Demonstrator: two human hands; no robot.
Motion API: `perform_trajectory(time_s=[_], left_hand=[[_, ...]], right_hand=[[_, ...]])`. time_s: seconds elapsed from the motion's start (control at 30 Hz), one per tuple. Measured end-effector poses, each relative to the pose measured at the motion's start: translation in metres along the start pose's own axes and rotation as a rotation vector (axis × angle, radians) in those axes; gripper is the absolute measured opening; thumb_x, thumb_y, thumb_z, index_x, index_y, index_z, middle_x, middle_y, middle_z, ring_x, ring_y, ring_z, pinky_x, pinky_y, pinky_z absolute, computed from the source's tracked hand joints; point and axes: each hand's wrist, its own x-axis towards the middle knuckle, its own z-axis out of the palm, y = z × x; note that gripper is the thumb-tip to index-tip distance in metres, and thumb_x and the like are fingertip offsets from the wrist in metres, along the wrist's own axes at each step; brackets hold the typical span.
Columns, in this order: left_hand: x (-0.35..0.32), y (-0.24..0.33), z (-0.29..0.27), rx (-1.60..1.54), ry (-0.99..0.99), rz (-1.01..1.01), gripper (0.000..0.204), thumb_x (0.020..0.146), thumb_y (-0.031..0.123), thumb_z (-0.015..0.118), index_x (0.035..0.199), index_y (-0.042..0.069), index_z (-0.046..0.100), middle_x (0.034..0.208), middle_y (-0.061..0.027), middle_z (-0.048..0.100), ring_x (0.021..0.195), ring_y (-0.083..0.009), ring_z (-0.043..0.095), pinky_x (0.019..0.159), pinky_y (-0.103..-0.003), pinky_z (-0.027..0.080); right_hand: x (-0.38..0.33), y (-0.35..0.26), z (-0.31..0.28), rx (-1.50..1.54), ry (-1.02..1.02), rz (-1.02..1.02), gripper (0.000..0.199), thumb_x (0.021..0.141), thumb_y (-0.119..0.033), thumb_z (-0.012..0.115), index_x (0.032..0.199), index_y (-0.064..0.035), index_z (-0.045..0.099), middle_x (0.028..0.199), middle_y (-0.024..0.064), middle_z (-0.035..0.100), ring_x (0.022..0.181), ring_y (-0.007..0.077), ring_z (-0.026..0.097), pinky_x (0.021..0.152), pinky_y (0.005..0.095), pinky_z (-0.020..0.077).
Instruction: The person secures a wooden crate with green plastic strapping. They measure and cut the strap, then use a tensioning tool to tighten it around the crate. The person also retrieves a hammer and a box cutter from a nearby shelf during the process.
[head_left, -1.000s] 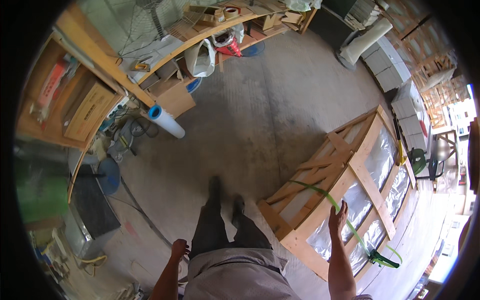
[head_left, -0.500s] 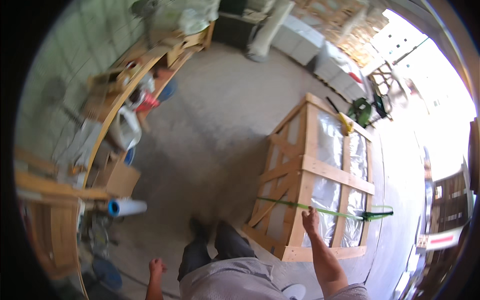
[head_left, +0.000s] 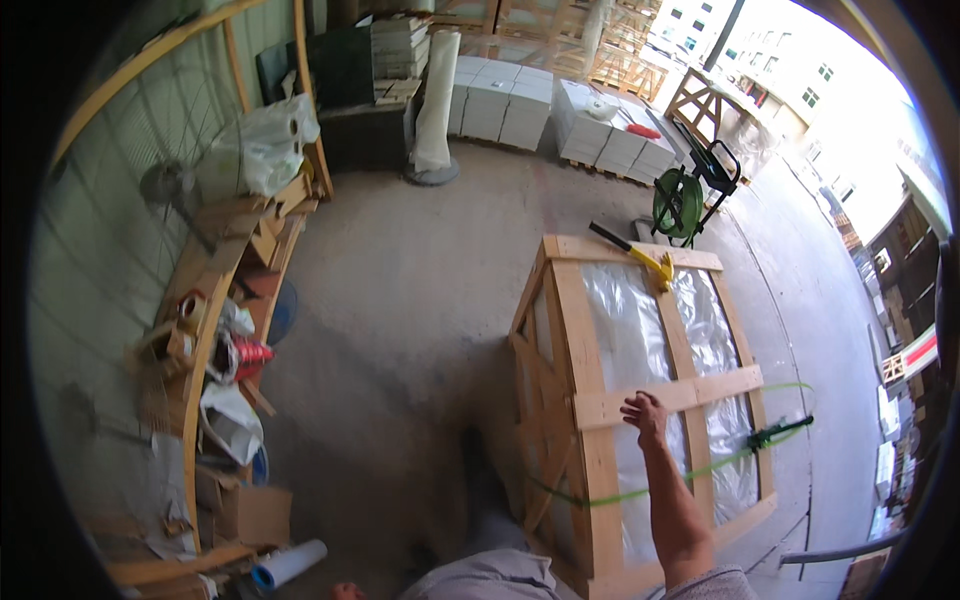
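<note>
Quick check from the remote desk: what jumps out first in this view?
A tall wooden crate wrapped in clear plastic stands right of centre, with the right hand on its middle cross-slat. A green strap loops around its near end. A yellow-handled tool lies on its far edge, and a green strap reel stands beyond.

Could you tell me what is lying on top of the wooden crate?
On the wooden crate lie a yellow-headed tool, a thin green strap with a dark tensioner, and the right hand. Clear plastic sheeting covers the contents, which cannot be made out.

Bare forearms, grey trousers (head_left: 490, 578), no gloves.
</note>
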Motion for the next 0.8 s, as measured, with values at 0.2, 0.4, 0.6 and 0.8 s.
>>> perform_trajectory(time_s=[0.2,0.4,0.6,0.8], left_hand=[[-0.011,0.133,0.063,-0.157,0.152,-0.153,0.024,0.092,0.025,0.053,0.107,0.007,0.052,0.069,-0.0049,0.058,0.051,-0.0145,0.055,0.041,-0.028,0.044],[-0.024,0.175,0.088,0.143,0.176,-0.102,0.024,0.092,0.028,0.051,0.095,0.004,0.055,0.064,-0.0064,0.057,0.05,-0.0161,0.054,0.043,-0.031,0.045],[-0.043,0.265,0.112,0.06,0.161,-0.296,0.022,0.091,0.018,0.048,0.092,-0.002,0.055,0.069,-0.0129,0.06,0.053,-0.0219,0.06,0.047,-0.034,0.05],[-0.042,0.262,0.137,0.03,0.148,-0.335,0.024,0.093,0.022,0.046,0.095,0.0,0.056,0.072,-0.0117,0.06,0.053,-0.0186,0.058,0.045,-0.031,0.047]], right_hand=[[0.232,-0.076,0.049,0.026,-0.036,-0.037,0.048,0.091,-0.027,0.05,0.132,-0.0065,0.04,0.099,0.0171,0.062,0.077,0.0268,0.065,0.061,0.0355,0.0527],[0.399,-0.123,0.096,-0.02,0.037,-0.03,0.035,0.094,-0.042,0.044,0.119,-0.018,0.046,0.087,0.0106,0.062,0.064,0.0212,0.063,0.055,0.0326,0.0512],[0.512,-0.122,0.05,0.045,-0.226,0.286,0.05,0.092,-0.053,0.041,0.085,-0.0046,0.055,0.061,0.0075,0.056,0.044,0.0176,0.053,0.033,0.0266,0.0388],[0.469,-0.124,0.1,-0.493,0.129,0.005,0.049,0.088,-0.051,0.051,0.094,-0.003,0.057,0.059,0.0053,0.052,0.045,0.0126,0.048,0.038,0.0254,0.037]])
